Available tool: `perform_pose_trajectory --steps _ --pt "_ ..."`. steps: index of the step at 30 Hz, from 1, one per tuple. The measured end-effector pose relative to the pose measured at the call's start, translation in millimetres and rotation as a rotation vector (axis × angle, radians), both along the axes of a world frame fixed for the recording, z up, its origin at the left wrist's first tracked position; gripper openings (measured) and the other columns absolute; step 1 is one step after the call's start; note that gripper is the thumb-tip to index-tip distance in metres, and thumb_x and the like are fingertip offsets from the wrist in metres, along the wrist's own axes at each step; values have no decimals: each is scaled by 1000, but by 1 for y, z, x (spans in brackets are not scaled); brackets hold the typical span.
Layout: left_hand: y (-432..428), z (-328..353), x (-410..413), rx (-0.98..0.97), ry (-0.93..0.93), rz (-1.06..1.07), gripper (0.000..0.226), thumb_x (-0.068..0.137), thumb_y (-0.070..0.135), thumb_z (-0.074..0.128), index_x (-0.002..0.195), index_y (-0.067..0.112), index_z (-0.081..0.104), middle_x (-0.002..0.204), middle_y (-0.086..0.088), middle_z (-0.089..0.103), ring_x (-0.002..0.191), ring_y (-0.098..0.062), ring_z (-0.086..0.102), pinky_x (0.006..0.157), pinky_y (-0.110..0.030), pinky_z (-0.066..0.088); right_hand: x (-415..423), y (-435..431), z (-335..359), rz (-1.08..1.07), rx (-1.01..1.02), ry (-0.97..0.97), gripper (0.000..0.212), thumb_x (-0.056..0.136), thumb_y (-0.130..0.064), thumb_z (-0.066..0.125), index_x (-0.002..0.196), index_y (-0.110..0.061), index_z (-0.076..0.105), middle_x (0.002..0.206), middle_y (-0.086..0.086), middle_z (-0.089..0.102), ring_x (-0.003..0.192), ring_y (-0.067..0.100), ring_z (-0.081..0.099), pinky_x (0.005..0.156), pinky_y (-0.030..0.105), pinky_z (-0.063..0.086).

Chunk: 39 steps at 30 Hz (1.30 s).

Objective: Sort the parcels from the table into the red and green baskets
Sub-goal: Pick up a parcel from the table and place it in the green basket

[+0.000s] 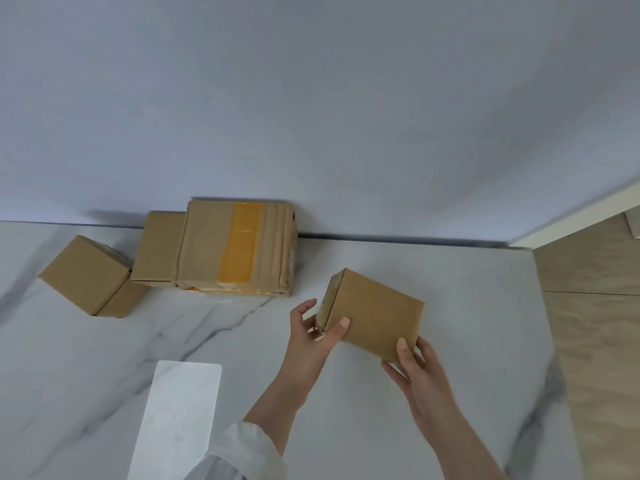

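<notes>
Parcel (374,315) in plain brown cardboard sits between both hands over the right half of the table (467,341), nearer the right edge than the back edge. I cannot tell whether it is just lifted or touching the marble. Its long axis runs left to right, and the right end swings a little toward the near edge. The left hand (313,332) grips the left end, thumb on the top face and fingers curled round the short end panel. The right hand (415,365) holds the near right corner, thumb on top and fingers wrapped under the near side. So the grip is across the length, one hand at each end. Neither basket is in view, so which way the parcel must travel cannot be read here; the right hand is the one nearer the table's right edge. Three more parcels wait at the back left: the taped box (237,247) against the wall (311,98), the middle box (157,249) touching its left side, and the small box (88,275) further left. A white sheet (180,417) lies by the near edge.
</notes>
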State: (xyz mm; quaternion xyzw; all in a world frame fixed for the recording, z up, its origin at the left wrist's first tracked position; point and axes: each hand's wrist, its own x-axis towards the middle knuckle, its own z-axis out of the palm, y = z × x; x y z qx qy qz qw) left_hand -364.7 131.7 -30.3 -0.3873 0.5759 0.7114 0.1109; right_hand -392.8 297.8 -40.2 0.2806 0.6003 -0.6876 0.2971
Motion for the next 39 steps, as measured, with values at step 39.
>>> perform_pose_trajectory --steps 39 --pt "-135 282 244 471 199 -31 55 81 67 50 117 29 62 119 -10 66 109 -29 64 96 -48 50 242 -143 295 364 127 647 52 89 -24 60 136 -30 38 132 -13 53 121 1 50 91 16 47"
